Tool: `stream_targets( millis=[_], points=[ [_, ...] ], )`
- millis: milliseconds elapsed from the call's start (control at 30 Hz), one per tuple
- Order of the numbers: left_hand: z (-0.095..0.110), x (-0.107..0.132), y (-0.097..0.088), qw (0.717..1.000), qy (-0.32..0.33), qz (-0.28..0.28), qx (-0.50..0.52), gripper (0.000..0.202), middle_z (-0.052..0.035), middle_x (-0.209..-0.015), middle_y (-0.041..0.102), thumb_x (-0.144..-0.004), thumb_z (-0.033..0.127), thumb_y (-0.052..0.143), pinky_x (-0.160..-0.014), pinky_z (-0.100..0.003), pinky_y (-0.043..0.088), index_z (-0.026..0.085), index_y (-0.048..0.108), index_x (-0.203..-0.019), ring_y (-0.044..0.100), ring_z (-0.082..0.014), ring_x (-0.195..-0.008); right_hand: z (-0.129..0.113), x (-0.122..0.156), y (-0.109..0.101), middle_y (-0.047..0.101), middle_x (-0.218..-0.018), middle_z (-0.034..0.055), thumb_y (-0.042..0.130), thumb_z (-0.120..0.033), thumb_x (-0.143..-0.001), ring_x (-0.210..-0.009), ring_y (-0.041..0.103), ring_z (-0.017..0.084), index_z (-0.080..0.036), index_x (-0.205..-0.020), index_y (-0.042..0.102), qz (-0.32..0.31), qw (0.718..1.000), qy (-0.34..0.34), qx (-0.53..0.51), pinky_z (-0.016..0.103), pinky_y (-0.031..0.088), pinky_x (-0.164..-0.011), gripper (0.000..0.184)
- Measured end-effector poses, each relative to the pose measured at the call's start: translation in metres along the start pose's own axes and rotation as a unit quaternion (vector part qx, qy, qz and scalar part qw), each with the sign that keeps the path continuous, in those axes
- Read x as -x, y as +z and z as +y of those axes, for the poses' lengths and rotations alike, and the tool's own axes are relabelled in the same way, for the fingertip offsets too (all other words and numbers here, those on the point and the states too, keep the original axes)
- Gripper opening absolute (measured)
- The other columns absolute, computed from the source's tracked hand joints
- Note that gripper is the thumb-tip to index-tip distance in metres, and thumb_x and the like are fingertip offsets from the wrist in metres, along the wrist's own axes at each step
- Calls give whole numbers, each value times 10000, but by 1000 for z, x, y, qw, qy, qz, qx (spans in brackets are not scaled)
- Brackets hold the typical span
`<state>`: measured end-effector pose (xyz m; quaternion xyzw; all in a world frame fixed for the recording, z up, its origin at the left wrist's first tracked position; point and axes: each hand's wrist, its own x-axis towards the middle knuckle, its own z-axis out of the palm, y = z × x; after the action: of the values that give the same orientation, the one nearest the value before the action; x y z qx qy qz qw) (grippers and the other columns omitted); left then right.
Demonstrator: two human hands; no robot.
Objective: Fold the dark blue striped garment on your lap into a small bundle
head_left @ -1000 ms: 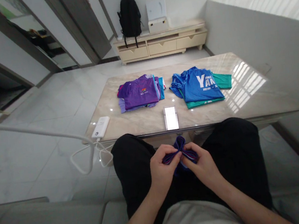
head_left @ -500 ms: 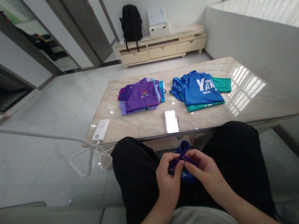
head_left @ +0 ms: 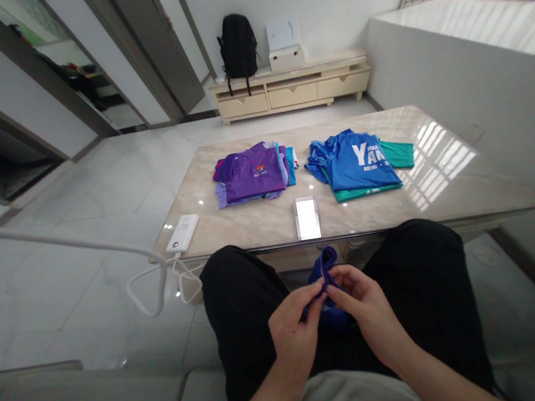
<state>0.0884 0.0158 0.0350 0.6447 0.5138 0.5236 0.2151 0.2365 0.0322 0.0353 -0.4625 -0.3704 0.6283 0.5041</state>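
I sit on a grey sofa with a bunched blue and purple garment point(head_left: 326, 279) between my knees. My left hand point(head_left: 294, 330) pinches its edge from the left, fingers closed on the fabric. My right hand point(head_left: 361, 304) grips the same edge from the right, thumb and fingers pressed together close to the left fingertips. Most of the garment hangs down hidden between my legs. On the marble table point(head_left: 261, 225) ahead lie a folded purple shirt pile point(head_left: 253, 172) and a blue shirt pile point(head_left: 355, 160) with white lettering.
A white power bank point(head_left: 182, 233) with a cable sits at the table's left corner, and a blurred white phone point(head_left: 307, 218) lies near its front edge. A cream cabinet point(head_left: 291, 86) with a black backpack point(head_left: 237, 44) stands at the far wall.
Both hands have drawn closer together on the garment and sunk slightly in view. The fabric loop between them has narrowed. The camera has tilted a little.
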Motion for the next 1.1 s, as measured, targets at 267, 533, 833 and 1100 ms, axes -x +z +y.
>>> stream_targets(
  millis=[267,533,833,1100],
  points=[
    [-11,5,-2,999,30,-14,-28,330,-29,-1158,794,-898,211,783,-983,-297,625,252,745,-1223,779,-189,-1016,-1,11,-4,763,-1113,92,808,-528,-833,-1039,709,236,-228,-1196,750,-11,999,35,-36,359,568,-956,474],
    [-8,-8,-8,997,-33,-66,12,224,2,-1118,804,-963,184,689,-949,-284,628,278,782,-1143,782,-183,-1001,4,3,-37,755,-1151,99,793,-442,-873,-1095,714,236,-261,-1235,702,-24,1000,-1,-13,406,561,-1022,415],
    [22,-41,-1,966,35,-147,207,168,-22,-1105,807,-997,188,643,-941,-313,627,256,741,-1115,777,-195,-1028,-45,-29,-74,749,-1080,84,912,-442,-719,-991,709,261,-232,-1175,755,-190,958,-125,177,352,578,-866,526],
    [13,-29,29,980,-34,-45,190,612,-104,-1274,722,-890,341,795,-1019,-361,585,235,530,-1431,710,-238,-1156,-73,-10,-48,748,-908,32,777,-174,-859,-767,714,192,-288,-1053,802,-32,876,-365,313,291,562,-687,227]
  ],
)
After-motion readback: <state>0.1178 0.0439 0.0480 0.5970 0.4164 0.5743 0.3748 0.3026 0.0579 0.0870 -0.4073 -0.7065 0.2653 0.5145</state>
